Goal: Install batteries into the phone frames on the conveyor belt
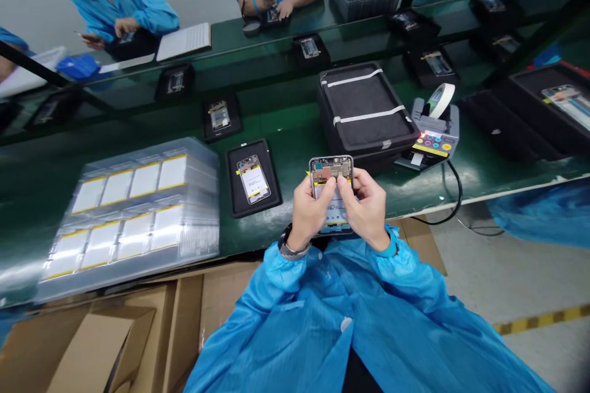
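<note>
An opened smartphone (336, 212) is held up close to my body, its circuit board showing at the top and a white battery below. My left hand (311, 210) grips its left side, thumb on the inner parts just under the board. On the opposite edge my right hand (366, 207) is closed round the frame, and its thumb presses beside the left one. Whatever lies beneath the thumbs is hidden. Left of my hands, another opened phone (253, 179) rests in a black foam tray (271, 195) on the green bench (286, 129).
Clear plastic trays of white batteries (200, 221) are stacked at left. Black foam trays bound with white straps (364, 98) stand ahead, beside a tape dispenser (436, 129). Cardboard boxes (106, 344) lie below the bench edge. Co-workers in blue sleeves (142, 3) work across the bench.
</note>
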The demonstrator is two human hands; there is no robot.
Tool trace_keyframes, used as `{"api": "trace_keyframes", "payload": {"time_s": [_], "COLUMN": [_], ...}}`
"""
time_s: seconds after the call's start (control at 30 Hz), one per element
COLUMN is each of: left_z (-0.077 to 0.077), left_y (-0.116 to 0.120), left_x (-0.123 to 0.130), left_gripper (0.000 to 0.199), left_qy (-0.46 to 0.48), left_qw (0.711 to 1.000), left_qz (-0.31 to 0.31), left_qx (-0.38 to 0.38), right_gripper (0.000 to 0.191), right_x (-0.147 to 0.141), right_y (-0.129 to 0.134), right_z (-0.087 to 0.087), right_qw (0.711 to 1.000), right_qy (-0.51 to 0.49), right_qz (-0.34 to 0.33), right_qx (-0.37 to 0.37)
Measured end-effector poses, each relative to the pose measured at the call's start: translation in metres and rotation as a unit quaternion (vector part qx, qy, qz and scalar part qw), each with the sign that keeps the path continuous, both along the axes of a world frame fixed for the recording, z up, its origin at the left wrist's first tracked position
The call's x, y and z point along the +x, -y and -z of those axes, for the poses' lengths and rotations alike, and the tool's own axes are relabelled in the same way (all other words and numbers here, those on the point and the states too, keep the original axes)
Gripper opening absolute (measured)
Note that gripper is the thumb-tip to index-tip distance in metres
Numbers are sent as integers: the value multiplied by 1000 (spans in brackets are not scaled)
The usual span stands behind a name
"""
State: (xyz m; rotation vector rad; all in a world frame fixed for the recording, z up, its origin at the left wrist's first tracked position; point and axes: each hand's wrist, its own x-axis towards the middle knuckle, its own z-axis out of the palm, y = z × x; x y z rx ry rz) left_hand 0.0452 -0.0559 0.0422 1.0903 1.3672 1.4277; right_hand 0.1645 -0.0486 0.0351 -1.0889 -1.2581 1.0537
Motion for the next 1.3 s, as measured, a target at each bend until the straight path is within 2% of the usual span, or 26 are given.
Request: {"api": "trace_keyframes", "payload": {"time_s": [0.33, 0.63, 0.87, 0.97, 1.07, 1.1, 1.13, 1.17, 1.23, 1.3], "left_z": [4, 2, 6, 15, 26, 29, 32, 35, 40, 44], "left_y": [0, 3, -2, -4, -3, -3, -3, -4, -5, -8], "left_x": [4, 4, 7, 7, 4, 2, 1, 0, -2, -3], "left_gripper": [33, 41, 36, 41, 54, 57, 58, 57, 53, 47], "left_qy": [-28, 12, 18, 89, 199, 226, 245, 256, 262, 257], "left_qw": [999, 1000, 1000, 995, 966, 954, 942, 935, 929, 929], "left_qz": [-31, 19, -3, 9, 59, 69, 73, 69, 51, 28], "left_qx": [-2, 14, -9, -51, -151, -187, -216, -236, -257, -264], "right_gripper": [15, 22, 20, 25, 31, 32, 33, 32, 28, 21], "right_x": [-1, 2, -3, 7, 36, 50, 65, 81, 111, 135], "right_y": [-1, 3, -1, -5, -6, -7, -9, -12, -22, -37], "right_z": [-1, 4, 4, 1, -3, -2, 0, 4, 14, 27], "right_qw": [1000, 999, 999, 1000, 993, 993, 994, 993, 973, 949], "right_qy": [-8, -8, -5, 15, 46, 51, 53, 50, 47, 46], "right_qz": [16, 31, 48, 0, -83, -71, -27, 46, 202, 289], "right_qx": [6, 19, 6, -23, -70, -84, -94, -97, -101, -115]}}
